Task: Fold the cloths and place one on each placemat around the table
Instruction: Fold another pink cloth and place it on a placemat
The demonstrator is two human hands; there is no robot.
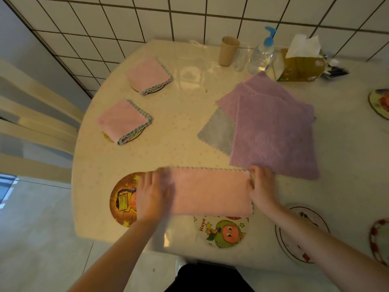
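A pink cloth [211, 191], folded once into a long strip, lies at the table's near edge. My left hand [152, 194] holds its left end and my right hand [263, 187] grips its right end. It lies between a round orange placemat [123, 200] and a white cartoon placemat [224, 233], covering part of both. Two folded pink cloths [124, 121] [148, 74] each rest on a placemat at the left. A stack of unfolded purple cloths [273, 131] lies at the right over a grey cloth [219, 131].
A tan cup [228, 50], a pump bottle [262, 53] and a tissue box [301, 64] stand at the back by the tiled wall. More round placemats [294, 245] [379, 102] lie at the right. A chair [31, 114] stands at the left.
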